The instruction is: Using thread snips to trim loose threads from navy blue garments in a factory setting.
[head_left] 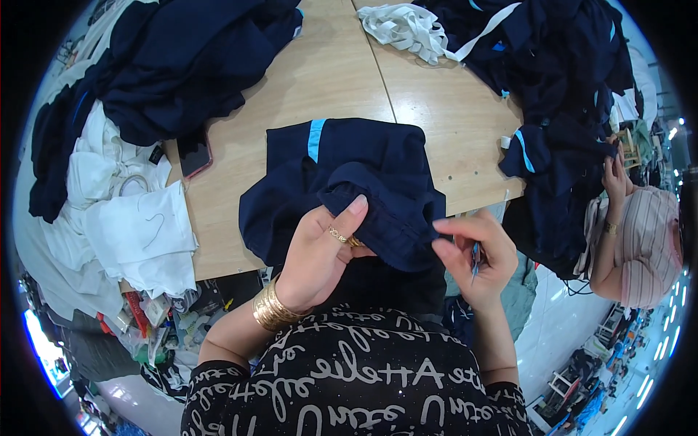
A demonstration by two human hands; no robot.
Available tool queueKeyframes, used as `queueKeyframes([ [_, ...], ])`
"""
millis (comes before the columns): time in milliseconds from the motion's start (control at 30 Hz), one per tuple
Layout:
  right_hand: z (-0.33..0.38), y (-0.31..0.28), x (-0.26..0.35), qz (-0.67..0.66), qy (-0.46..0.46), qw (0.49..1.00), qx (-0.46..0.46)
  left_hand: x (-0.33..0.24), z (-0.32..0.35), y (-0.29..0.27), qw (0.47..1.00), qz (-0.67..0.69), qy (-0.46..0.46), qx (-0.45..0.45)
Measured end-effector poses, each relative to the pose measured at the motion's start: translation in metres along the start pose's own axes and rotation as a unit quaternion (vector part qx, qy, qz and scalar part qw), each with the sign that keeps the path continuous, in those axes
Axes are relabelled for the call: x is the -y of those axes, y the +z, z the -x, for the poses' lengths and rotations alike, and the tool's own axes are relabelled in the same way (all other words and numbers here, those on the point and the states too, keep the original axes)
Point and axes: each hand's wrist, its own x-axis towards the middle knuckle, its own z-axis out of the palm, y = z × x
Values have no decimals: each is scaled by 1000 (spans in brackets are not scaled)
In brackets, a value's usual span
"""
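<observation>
Head view: left hand [316, 247] pinches the navy fabric garment [371, 152], partly on the pale wooden table [225, 243]; right hand [483, 243], thumb and forefinger slightly parted, cradles a slim blue-and-metal tool [476, 254]. Holding it taut should help.

A pale wood surface [320, 65] with a dark seam [377, 69] across it stands over a glossy, light floor [561, 314]. White tube lights [675, 341] shine in rows near the right rim; at lower left glows a bright panel [42, 345], its kind unclear
</observation>
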Motion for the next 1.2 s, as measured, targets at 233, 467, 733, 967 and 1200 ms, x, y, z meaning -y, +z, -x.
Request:
queueKeyframes([
  [233, -13, 11, 11, -25, 22, 999, -14, -6, 3, 9, 998, 29, -49, 14],
  [467, -12, 11, 7, -53, 102, 991, -63, -6, 1, 14, 999, -14, -49, 13],
  [733, -12, -4, 13, -26, 55, 998, -15, -6, 0, 21, 999, 1, -53, -6],
  [967, -13, -1, 22, 0, 75, 997, 29, -1, 0, 18, 998, -48, -8, -31],
  [1200, -13, -2, 24, 78, 18, 996, 43, -4, 0, 25, 996, -83, 32, -26],
])
